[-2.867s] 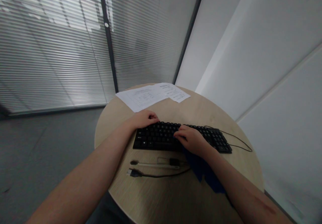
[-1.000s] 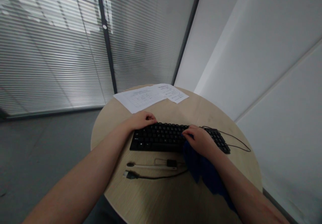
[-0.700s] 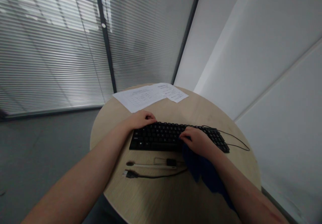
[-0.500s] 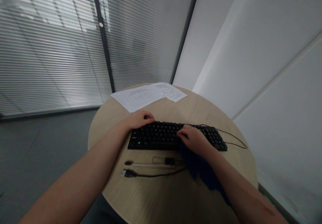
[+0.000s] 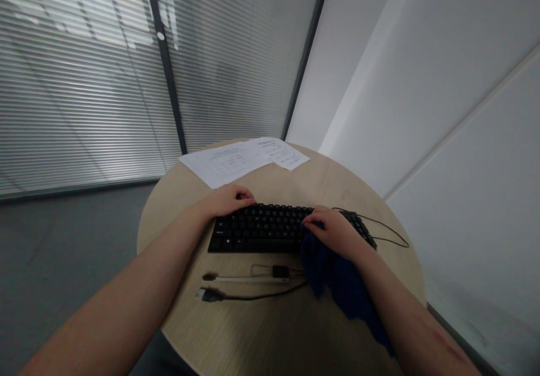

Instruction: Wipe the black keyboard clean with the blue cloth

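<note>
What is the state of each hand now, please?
Left hand: curled at the far edge of the keyboard; grip unclear.
Right hand: closed, holding the blue cloth.

The left hand [image 5: 231,198] and right hand [image 5: 335,229] are bare. The left forearm [image 5: 126,297] and right forearm [image 5: 400,308] are bare too, slim at the wrist and broadening toward the elbow. A long mark [image 5: 448,345] runs along the right one. Past the table's [image 5: 198,336] near left edge, dark blue-grey clothing [image 5: 158,359] shows dimly.
</note>
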`<action>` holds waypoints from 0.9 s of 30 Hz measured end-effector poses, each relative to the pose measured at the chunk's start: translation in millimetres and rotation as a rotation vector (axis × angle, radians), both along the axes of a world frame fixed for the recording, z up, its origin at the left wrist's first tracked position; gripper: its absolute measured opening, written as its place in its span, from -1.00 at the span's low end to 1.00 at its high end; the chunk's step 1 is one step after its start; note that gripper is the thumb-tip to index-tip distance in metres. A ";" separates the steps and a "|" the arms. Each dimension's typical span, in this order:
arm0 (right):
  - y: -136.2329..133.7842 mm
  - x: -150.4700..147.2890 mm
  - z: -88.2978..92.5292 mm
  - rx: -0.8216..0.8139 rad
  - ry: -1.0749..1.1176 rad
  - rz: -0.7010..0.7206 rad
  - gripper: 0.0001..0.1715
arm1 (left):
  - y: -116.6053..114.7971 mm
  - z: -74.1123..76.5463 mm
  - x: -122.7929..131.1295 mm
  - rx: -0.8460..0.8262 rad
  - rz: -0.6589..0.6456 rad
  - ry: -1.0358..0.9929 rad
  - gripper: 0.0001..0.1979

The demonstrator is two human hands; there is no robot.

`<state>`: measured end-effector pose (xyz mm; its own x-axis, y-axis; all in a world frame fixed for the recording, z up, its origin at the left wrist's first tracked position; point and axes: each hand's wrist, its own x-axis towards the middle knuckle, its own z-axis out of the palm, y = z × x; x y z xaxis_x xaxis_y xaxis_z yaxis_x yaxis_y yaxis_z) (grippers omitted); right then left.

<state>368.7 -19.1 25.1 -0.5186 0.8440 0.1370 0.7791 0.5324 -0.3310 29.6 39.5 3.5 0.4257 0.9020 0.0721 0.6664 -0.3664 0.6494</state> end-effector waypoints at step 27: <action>2.0 20.1 11.9 -0.001 0.001 -0.019 -0.76 | -2.8 3.3 0.2 -0.012 0.016 -0.009 -0.61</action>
<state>388.8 -17.1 37.1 -0.5022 0.8539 0.1367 0.7887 0.5171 -0.3324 29.8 36.7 6.8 0.4103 0.9096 0.0654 0.6661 -0.3479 0.6598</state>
